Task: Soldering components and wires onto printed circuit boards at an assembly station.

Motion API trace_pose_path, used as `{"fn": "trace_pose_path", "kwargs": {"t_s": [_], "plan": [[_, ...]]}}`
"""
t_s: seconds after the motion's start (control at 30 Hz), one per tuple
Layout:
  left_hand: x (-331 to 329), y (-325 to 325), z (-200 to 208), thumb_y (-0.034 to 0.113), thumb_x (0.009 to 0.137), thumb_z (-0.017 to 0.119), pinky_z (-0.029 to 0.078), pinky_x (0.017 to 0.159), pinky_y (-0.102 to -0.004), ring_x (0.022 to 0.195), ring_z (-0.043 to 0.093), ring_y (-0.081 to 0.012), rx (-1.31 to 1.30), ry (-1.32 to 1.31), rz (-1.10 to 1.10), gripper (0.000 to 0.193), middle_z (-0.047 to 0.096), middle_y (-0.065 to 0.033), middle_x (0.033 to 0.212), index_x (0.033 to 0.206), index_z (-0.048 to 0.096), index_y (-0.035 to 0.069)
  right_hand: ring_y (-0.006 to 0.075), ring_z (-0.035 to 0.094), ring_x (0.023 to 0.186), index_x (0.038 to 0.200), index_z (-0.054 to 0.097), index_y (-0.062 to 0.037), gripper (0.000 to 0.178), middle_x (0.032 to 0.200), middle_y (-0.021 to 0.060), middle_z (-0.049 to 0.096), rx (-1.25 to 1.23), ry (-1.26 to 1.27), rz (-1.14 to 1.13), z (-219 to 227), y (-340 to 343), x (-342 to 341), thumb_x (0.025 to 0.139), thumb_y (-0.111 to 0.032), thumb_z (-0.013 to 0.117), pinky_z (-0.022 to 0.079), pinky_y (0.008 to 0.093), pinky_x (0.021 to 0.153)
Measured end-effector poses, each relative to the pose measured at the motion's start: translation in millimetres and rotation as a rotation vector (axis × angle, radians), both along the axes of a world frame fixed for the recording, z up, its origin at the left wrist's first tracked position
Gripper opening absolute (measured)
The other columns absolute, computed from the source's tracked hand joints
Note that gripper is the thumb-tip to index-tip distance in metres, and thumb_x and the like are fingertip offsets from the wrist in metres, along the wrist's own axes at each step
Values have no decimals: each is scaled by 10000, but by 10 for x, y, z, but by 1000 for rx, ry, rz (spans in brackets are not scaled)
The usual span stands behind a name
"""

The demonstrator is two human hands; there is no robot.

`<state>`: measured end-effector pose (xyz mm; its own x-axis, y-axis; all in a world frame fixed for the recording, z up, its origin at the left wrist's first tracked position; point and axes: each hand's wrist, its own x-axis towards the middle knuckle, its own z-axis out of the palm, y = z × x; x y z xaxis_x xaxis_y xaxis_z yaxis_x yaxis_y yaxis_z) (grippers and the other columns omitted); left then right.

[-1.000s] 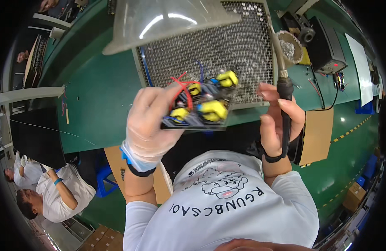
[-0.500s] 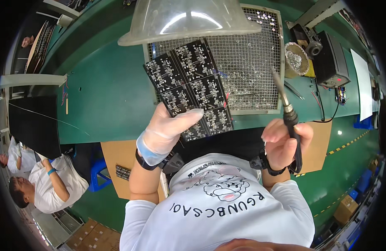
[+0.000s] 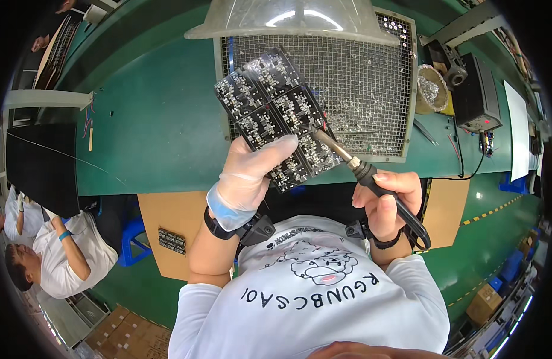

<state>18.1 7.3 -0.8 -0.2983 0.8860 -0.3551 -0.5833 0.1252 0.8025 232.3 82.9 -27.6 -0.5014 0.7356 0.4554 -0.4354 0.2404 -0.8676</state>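
Observation:
My left hand (image 3: pixel 249 170), in a thin translucent glove, grips a black circuit board panel (image 3: pixel 270 116) by its near left edge, thumb across the top. Small components cover the panel's several sections, and it is held tilted above the bench. A soldering iron (image 3: pixel 371 176) is in my bare right hand (image 3: pixel 386 206), its fingers closed round the dark handle. The iron's metal tip points up and left, over the right part of the panel; whether it touches cannot be made out. Behind the panel lies a framed wire mesh tray (image 3: pixel 410 90) with bits of solder on it.
A clear plastic hood (image 3: pixel 294 21) hangs over the tray. At the right are a tub of metal shavings (image 3: pixel 431 90), tweezers (image 3: pixel 425 131) and a black soldering station (image 3: pixel 478 93). Another board panel (image 3: pixel 172 240) lies on cardboard (image 3: pixel 168 209) at lower left. A co-worker (image 3: pixel 78 254) sits at the left.
My right hand has swung the iron leftward and down, bringing its tip from above the tray's right edge to the panel. The panel has turned slightly in my left hand.

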Motion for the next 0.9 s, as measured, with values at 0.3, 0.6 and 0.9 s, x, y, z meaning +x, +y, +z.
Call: {"fn": "trace_pose_path", "kwargs": {"t_s": [0.3,0.6,0.9], "plan": [[37,-8,-37,16,869,548,545,912,-362,985,683,-218,15,22,40,350,688,-128,1104,1213,588,-33,144,626,526,1018,617,32,172,644,95,636,150,-174,-89,92,17,-109,868,-50,635,481,251,498],[55,-28,-63,0,882,552,547,905,-351,977,681,-204,-13,67,20,323,689,-115,1101,1201,597,-25,137,534,460,971,651,26,166,570,62,586,209,-221,-101,173,49,-161,807,13,633,396,262,435],[77,-30,-65,-2,865,672,537,824,-282,899,660,-121,7,-47,100,267,695,-48,1045,1132,652,6,120,490,455,967,654,13,154,570,40,560,155,-254,-89,214,28,-119,815,-4,645,368,253,450]]}}
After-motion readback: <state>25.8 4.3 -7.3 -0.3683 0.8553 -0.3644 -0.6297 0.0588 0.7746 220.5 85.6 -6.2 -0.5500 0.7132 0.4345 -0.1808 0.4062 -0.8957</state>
